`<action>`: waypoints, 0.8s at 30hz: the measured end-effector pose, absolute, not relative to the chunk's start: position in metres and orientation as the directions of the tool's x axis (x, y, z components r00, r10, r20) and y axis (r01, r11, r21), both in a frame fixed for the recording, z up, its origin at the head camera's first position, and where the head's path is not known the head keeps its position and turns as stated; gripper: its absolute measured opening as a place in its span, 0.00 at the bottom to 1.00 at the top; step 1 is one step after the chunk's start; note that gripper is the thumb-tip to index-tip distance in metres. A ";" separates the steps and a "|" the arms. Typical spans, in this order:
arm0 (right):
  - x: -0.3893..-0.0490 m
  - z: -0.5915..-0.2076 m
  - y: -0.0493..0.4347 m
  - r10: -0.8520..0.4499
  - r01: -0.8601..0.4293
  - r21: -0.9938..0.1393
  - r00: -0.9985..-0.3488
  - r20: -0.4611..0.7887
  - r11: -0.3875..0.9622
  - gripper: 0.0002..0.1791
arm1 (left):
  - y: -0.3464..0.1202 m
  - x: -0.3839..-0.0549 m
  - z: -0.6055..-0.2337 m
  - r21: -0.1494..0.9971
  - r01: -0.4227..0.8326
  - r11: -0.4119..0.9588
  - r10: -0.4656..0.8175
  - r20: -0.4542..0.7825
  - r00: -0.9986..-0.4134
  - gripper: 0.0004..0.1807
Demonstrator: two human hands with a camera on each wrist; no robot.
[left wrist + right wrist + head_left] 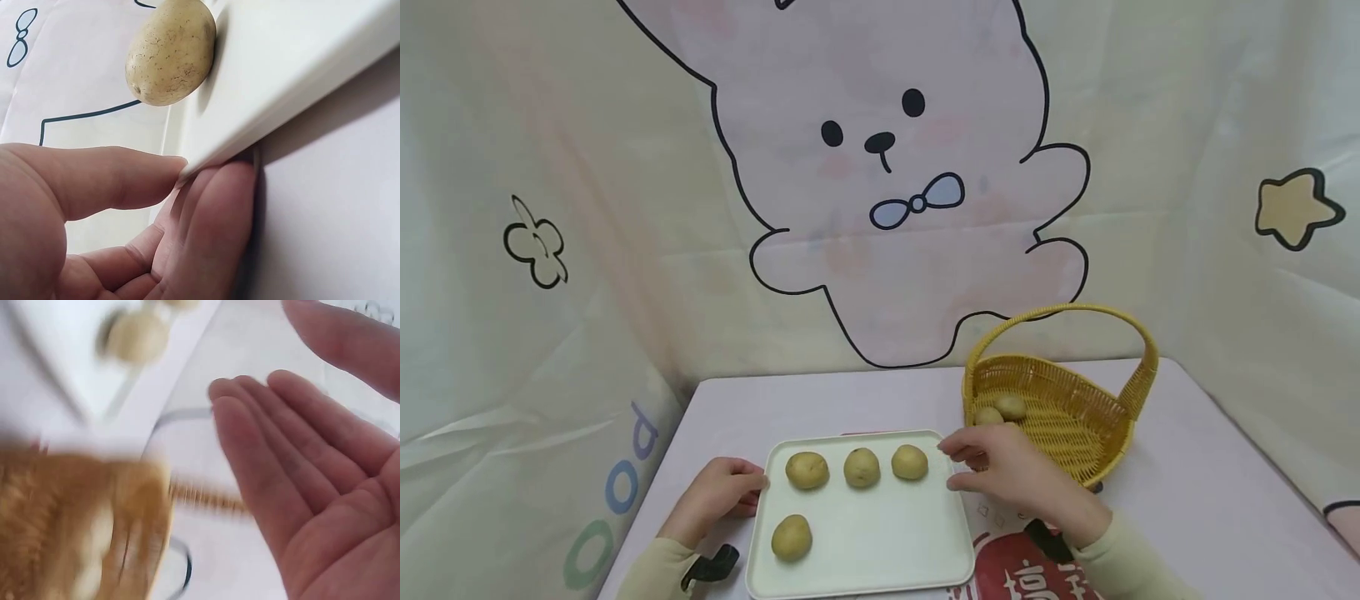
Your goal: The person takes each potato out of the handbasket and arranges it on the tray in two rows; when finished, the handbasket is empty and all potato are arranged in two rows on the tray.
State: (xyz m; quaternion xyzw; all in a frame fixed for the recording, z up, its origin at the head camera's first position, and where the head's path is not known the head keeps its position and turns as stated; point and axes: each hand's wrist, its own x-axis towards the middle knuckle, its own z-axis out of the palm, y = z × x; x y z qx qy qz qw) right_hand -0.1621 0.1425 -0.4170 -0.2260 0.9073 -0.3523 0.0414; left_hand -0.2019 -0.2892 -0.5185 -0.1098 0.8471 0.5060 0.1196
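Note:
A white rectangular tray (880, 533) carries several potatoes: three in a row along its far side and one potato (792, 537) near the front left. My left hand (718, 496) pinches the tray's left rim; in the left wrist view the thumb is on top and fingers curl under the edge, with a potato (172, 53) just beyond. Close by the tray's far right corner, my right hand (1011, 471) is held with fingers extended and nothing in it. Behind that hand stands a yellow woven basket (1075, 392) with two potatoes (1011, 407) inside, one partly hidden by the hand.
The basket's tall arched handle (1063, 308) rises over the back right of the pale tabletop (820, 400). A red printed patch (1022, 567) shows on the table right of the tray. A cartoon-printed cloth (925, 275) hangs behind and along both sides.

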 end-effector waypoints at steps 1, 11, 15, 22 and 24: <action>-0.164 -0.414 0.152 -0.418 -0.369 -0.649 -0.904 0.085 0.665 0.18 | -0.290 -0.201 -0.518 0.831 -0.307 0.463 -0.065 -0.314 -0.947 0.13; -0.213 -0.403 0.228 -0.278 -0.247 -0.580 -0.960 0.037 0.776 0.21 | -0.290 -0.202 -0.521 0.843 -0.300 0.447 -0.058 -0.307 -0.950 0.12; -0.242 -0.412 0.246 -0.274 -0.212 -0.595 -0.962 -0.013 0.775 0.24 | -0.292 -0.202 -0.521 0.842 -0.304 0.445 -0.062 -0.310 -0.949 0.12; -0.272 -0.428 0.261 -0.259 -0.144 -0.626 -0.961 -0.096 0.766 0.27 | -0.292 -0.202 -0.525 0.841 -0.309 0.445 -0.070 -0.312 -0.948 0.13; -0.276 -0.432 0.263 -0.259 -0.137 -0.618 -0.960 -0.111 0.774 0.28 | -0.292 -0.203 -0.525 0.838 -0.312 0.448 -0.076 -0.313 -0.947 0.12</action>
